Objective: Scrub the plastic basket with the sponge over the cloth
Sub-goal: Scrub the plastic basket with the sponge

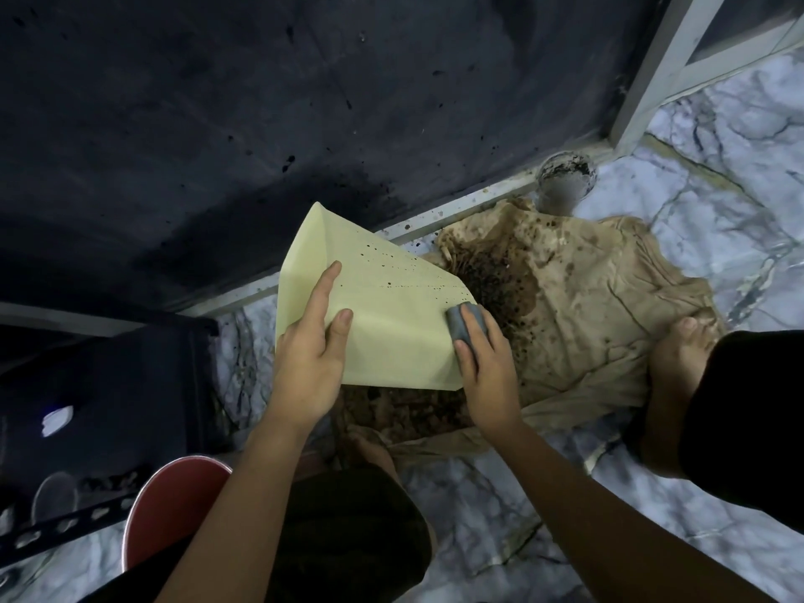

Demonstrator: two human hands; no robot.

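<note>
Basket point(391, 324) held tilted above the cloth point(578, 306), pale yellow outer face toward the camera. Left hand point(304, 354) holds its near-left edge: thumb and forefinger lie flat on the face; whether the other fingers wrap behind, cannot tell. Right hand point(483, 363) presses a grey sponge point(461, 322) against the basket's right edge, fingers curved over it in a close grip.

Progress, as judged: scrubbing under way. Most of the visible face looks clean. Dark specks remain in rows across its upper part, up and left of the sponge, so that strip is left to do. A thick patch of dark debris lies on the cloth just beside and below the basket, likely what has come off it. Cloth stained brown over much of its middle.

Hard to make out: the basket's inside and far faces are turned away, so their state is unknown. Part of the sponge sits under the fingers. Cloth beneath the basket hidden. A foot point(678, 354) rests on the cloth's right edge. Scene dim; dark wall point(261, 124) behind, marble floor point(718, 167) around.
</note>
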